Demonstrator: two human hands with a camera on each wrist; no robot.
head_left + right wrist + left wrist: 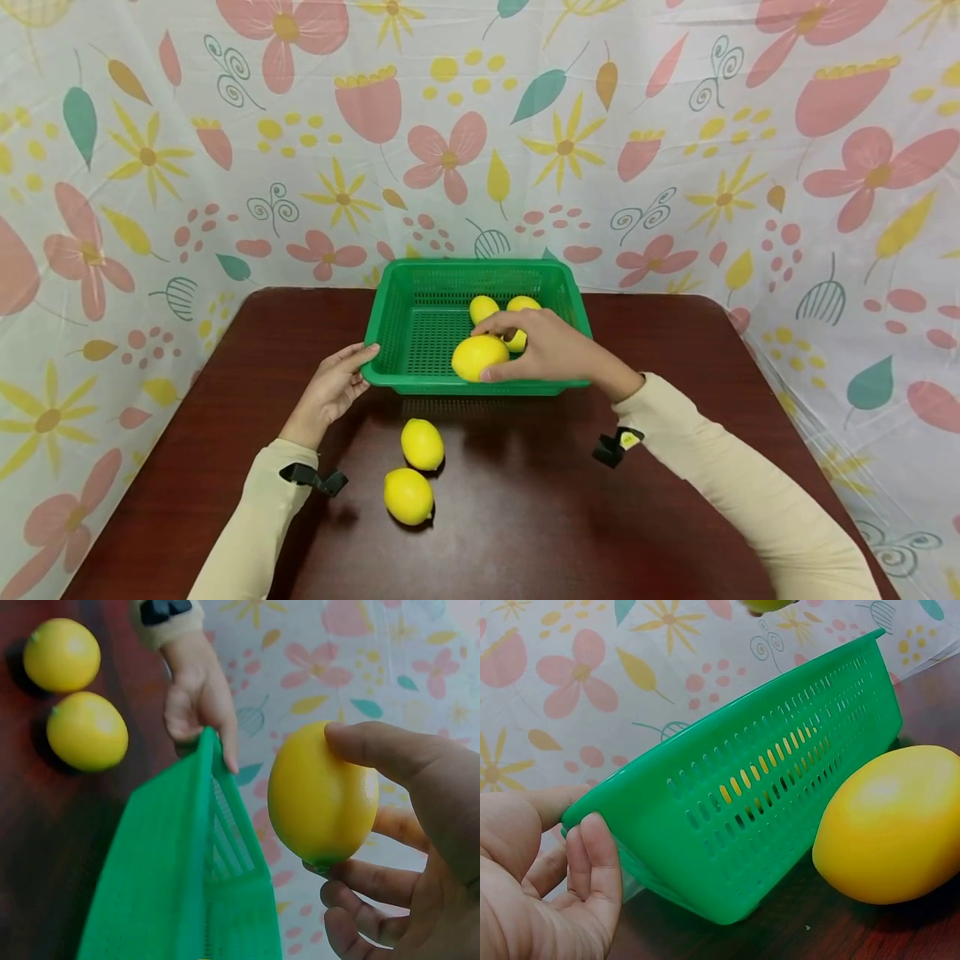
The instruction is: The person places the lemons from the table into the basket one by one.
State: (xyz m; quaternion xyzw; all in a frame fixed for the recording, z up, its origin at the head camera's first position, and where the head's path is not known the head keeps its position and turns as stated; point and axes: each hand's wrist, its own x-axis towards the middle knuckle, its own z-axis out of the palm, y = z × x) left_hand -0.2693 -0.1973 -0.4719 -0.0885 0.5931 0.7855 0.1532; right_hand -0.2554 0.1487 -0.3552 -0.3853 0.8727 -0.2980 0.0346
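Observation:
A green plastic basket (420, 333) with slotted walls stands at the back of the table. My left hand (337, 387) grips its front left corner, thumb over the rim and fingers beneath, as the left wrist view (547, 870) also shows. Over the basket's front part, my right hand (543, 346) pinches a lemon (478, 358) between thumb and fingers; the right wrist view shows this lemon (322, 795) above the rim. Inside, on the right, lie a lemon (483, 309) and more yellow fruit (522, 303), partly hidden by the right hand.
Two lemons lie on the dark wooden table (570, 517) in front of the basket: one nearer it (422, 444), the other (408, 497) closer to me. A flowered cloth (450, 158) hangs behind and along the sides of the table.

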